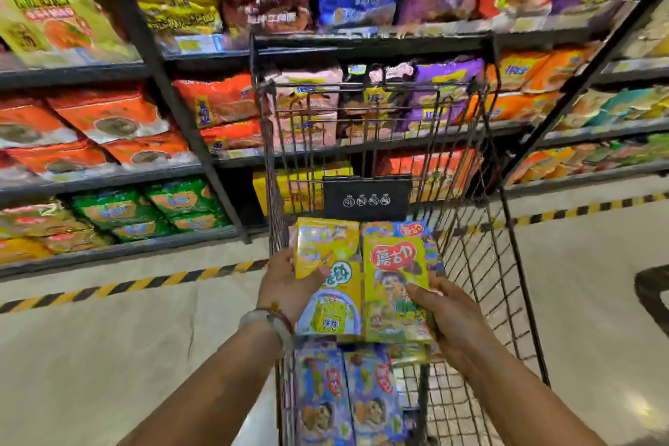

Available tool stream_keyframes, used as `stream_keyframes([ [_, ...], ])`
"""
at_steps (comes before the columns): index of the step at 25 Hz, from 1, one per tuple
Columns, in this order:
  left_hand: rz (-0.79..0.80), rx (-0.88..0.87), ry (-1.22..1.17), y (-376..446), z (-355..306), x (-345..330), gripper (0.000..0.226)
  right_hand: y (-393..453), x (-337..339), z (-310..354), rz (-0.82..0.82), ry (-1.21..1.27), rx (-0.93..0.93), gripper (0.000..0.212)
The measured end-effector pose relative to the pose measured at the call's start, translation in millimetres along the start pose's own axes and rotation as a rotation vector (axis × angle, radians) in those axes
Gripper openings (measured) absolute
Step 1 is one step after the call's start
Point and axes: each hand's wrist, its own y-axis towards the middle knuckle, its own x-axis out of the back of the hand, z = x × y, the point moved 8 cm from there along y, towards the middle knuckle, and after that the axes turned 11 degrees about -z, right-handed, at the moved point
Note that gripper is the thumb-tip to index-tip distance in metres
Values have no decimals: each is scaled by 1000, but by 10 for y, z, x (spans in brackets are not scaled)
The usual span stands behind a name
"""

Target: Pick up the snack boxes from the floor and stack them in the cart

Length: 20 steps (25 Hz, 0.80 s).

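Head view: both hands (286,286) (440,304) gripping yellow snack boxes (394,286) inside cart (481,264), beside shelf (108,185).

Left snack box (327,282): yellow, cartoon sponge print. Right snack box (394,297): yellow-green, red logo. Lower boxes (347,395) bottom centre: blue-purple cartoon print. Cart (470,192): black wire, black tag. Floor tape (126,282): yellow-black stripes. Shelf packs (108,119) at left: orange, green.

cart (467,228) before shelves (108,141) | snack boxes (347,395) in cart | two boxes (394,286) side by side above
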Motion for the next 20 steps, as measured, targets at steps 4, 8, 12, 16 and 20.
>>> stream_keyframes([
  [4, -237, -43, 243, 681, 274, -262, 40, 844, -279, -174, -40, -100, -1, 50],
  [8, -304, 10, 503, 1197, 645, -484, 44, 1376, -650, -412, -7, -217, -31, 28],
  [12, -247, -36, 717, 1490, 877, -614, 49, 1700, -992, -509, 86, -476, 117, 30],
  [16, -180, -269, 994, 1363, 864, -827, 70, 1722, -1133, -490, 17, -1051, 681, 45],
  [20, 53, -177, 1172, 1288, 1097, -1047, 63, 1563, -1466, -636, 225, -1243, 1095, 54],
])
